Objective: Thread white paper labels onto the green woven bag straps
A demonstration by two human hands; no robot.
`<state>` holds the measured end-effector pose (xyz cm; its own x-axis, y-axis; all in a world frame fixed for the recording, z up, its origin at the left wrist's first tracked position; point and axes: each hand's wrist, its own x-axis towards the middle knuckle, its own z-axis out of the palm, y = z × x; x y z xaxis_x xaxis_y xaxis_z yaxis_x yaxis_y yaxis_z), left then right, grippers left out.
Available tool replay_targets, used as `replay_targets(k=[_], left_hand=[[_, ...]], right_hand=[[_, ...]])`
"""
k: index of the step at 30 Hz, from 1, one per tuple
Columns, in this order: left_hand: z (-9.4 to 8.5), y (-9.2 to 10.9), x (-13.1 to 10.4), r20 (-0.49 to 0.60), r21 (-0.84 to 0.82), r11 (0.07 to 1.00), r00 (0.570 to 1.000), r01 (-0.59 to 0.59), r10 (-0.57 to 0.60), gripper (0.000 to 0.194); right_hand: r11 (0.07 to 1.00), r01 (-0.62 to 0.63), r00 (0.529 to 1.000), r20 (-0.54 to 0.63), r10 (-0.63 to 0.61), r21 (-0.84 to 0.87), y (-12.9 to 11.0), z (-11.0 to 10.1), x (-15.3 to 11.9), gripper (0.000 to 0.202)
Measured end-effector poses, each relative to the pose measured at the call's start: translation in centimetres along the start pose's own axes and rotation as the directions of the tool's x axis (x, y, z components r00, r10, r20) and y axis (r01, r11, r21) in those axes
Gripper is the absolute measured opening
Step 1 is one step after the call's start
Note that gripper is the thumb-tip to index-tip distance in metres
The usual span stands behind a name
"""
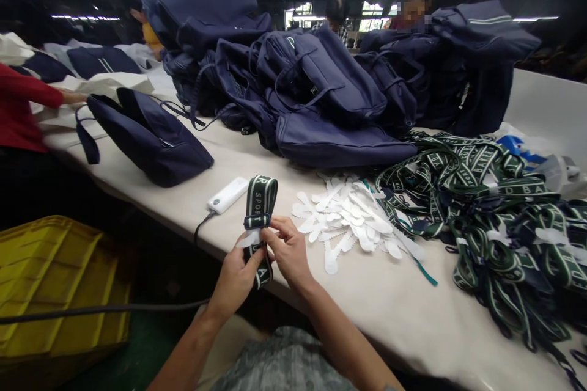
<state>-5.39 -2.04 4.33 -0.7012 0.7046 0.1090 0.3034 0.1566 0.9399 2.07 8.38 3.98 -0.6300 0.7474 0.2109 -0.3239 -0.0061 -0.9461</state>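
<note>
A folded webbing strap (262,198), dark green with white lettering and edge stripes, stands upright between my hands at the table's front edge. My left hand (238,275) is closed round its lower part. My right hand (288,250) pinches at its middle, where a white paper band (251,238) wraps it just under a dark blue buckle or loop (257,221). Whether the fingertips hold the band, the strap or both is partly hidden. Right of my hands lies a loose heap of white paper bands (348,217) with toothed edges.
Banded and loose straps (486,195) are piled at the right. Navy bags (321,85) are heaped behind; one bag (151,140) lies at left. A white power bank (228,195) with a cable is nearby. A yellow crate (59,281) stands left, below a co-worker's red sleeve (27,98).
</note>
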Motion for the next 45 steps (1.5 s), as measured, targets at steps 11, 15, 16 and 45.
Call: replay_targets(k=[11,15,16,45], left_hand=[[0.9,-0.6,0.2,-0.27,0.254,0.926,0.899,-0.279,0.344,0.041],[0.4,0.3,-0.3,-0.143,0.095,0.993,0.986,-0.071,0.084,0.018],[0.3,0.7,-0.3,-0.092,0.057,0.998,0.995,-0.035,0.04,0.02],[-0.4,1.4,0.7,-0.431,0.073,0.984,0.885,-0.163,0.178,0.017]], right_hand=[[0.902,-0.162,0.987,0.06,0.151,0.4,-2.7,2.9,3.3,0.04],[0.877,-0.193,0.98,0.132,0.149,0.439,-2.9,2.8,3.7,0.04],[0.874,-0.194,0.98,0.136,0.148,0.446,-3.0,2.8,3.8,0.04],[0.916,-0.308,0.917,0.337,0.214,0.256,-2.5,1.3,1.9,0.039]])
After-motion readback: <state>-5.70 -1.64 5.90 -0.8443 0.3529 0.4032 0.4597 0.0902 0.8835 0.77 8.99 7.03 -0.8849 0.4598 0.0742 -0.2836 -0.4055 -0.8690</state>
